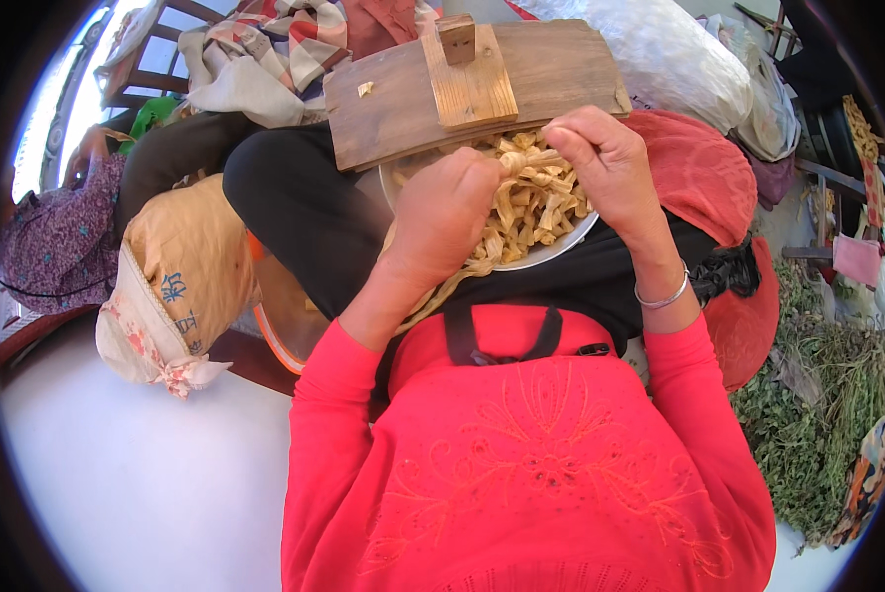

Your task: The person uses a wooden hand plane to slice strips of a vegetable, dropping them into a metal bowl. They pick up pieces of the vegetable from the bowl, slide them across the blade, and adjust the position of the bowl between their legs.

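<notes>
Between my two hands a pale yellow strip, which looks like tofu skin, forms a knot [515,161]. My left hand [446,211] is closed around the strip at the knot's left side. A long tail of strips [431,300] hangs below this hand, over the bowl's rim and my lap. My right hand [609,166] pinches at the knot's right side, thumb against curled fingers; the strip's end is hidden there. Under both hands a round metal bowl [550,257] on my lap holds many knotted strips [535,214].
A wooden board [383,111] with an upright wooden block [455,41] lies across the bowl's far side. A tied cloth sack [191,259] and an orange-rimmed container [287,311] stand left. Dried green plants [812,399] lie right. Another person's patterned sleeve [58,244] shows far left.
</notes>
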